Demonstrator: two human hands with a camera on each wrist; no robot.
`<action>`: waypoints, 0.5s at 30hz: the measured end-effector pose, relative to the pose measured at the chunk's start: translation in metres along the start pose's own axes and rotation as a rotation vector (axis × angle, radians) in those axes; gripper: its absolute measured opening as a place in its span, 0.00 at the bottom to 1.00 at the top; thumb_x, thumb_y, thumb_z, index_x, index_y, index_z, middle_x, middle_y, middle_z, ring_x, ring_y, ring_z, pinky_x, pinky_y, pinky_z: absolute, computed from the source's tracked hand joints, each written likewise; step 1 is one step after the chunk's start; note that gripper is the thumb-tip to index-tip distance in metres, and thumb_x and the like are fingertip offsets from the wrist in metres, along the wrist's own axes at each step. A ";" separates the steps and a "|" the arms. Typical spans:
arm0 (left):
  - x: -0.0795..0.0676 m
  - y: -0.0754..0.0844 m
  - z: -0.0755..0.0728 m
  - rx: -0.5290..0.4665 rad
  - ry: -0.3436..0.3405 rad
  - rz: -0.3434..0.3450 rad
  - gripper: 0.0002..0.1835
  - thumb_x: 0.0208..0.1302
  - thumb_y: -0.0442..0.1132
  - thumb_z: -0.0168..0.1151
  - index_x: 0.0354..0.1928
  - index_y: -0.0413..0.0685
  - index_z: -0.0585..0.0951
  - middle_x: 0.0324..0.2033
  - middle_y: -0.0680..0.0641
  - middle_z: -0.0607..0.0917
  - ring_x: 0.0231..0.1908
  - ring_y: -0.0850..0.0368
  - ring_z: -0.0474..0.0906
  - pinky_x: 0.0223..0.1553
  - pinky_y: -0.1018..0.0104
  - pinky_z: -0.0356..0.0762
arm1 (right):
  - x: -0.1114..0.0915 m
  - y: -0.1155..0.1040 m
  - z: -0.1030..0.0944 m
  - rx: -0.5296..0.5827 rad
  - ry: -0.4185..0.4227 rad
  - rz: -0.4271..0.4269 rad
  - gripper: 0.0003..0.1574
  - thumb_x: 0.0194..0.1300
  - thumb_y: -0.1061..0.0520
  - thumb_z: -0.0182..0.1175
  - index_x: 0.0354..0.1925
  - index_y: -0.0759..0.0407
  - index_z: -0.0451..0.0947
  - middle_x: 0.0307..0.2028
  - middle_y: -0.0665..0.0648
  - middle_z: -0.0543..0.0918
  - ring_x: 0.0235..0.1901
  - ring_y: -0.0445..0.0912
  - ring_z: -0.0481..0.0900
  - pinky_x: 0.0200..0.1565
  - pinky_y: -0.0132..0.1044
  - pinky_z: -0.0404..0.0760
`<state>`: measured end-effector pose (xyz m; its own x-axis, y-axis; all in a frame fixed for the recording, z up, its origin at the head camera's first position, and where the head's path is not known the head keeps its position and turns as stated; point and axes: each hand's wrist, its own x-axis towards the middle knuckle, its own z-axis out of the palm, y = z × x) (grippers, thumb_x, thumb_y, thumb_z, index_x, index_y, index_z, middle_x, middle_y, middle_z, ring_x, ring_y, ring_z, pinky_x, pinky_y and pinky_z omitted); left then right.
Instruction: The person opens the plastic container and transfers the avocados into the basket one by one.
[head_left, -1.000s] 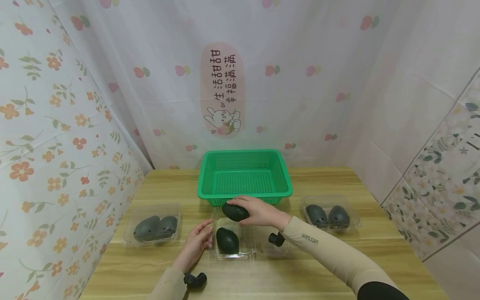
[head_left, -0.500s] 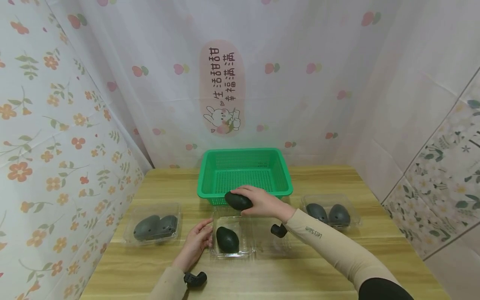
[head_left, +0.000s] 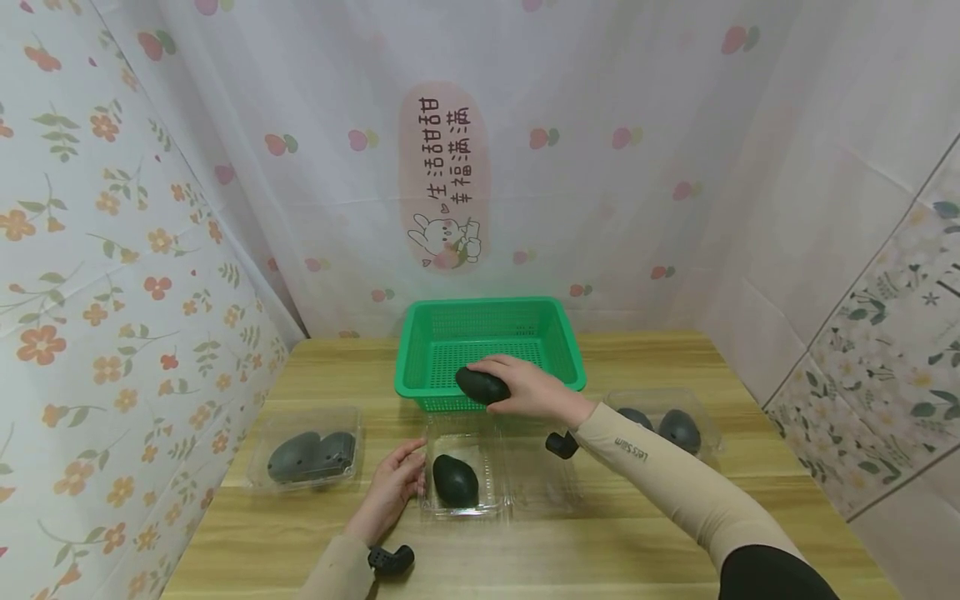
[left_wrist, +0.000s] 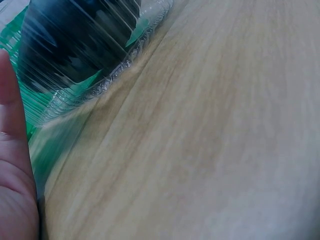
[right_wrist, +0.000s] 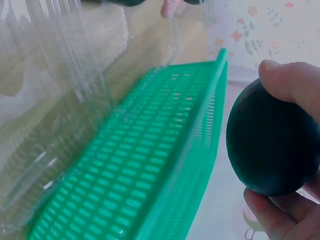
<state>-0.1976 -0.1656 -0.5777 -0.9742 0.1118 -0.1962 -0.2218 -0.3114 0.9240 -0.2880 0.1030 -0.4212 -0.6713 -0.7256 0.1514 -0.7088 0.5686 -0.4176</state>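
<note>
My right hand holds a dark green avocado over the near rim of the green basket. In the right wrist view the thumb and fingers grip that avocado from opposite sides, beside the basket wall. A second avocado lies in the near part of an opened clear plastic clamshell box, whose lid lies flat to the right. My left hand rests against the box's left side, its fingers fairly straight. In the left wrist view its thumb side shows beside the ribbed box wall.
Another clear clamshell with two dark avocados stands on the left of the wooden table. A similar one stands on the right, partly behind the right sleeve. A printed curtain hangs behind the basket.
My right hand has carried the avocado up from above the clamshell, away from me and slightly right, to the basket's near rim. The left hand has stayed at the box.
</note>
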 end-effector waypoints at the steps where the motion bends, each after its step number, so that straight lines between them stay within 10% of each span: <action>1: 0.000 0.000 0.000 -0.002 -0.001 0.002 0.26 0.71 0.33 0.53 0.67 0.32 0.63 0.30 0.50 0.74 0.22 0.62 0.69 0.23 0.71 0.73 | 0.001 0.001 -0.001 -0.002 0.003 0.003 0.46 0.57 0.51 0.72 0.70 0.44 0.64 0.65 0.54 0.68 0.59 0.51 0.72 0.51 0.45 0.77; 15: -0.001 0.001 0.000 -0.010 -0.008 0.007 0.26 0.71 0.33 0.53 0.67 0.31 0.62 0.30 0.50 0.74 0.23 0.62 0.70 0.23 0.71 0.73 | 0.010 0.020 -0.010 0.031 0.021 0.076 0.47 0.56 0.52 0.72 0.70 0.46 0.64 0.64 0.56 0.68 0.57 0.53 0.73 0.49 0.46 0.78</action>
<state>-0.1967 -0.1660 -0.5767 -0.9754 0.1174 -0.1867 -0.2153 -0.3221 0.9219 -0.3110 0.1115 -0.4189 -0.7279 -0.6719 0.1371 -0.6485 0.6094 -0.4561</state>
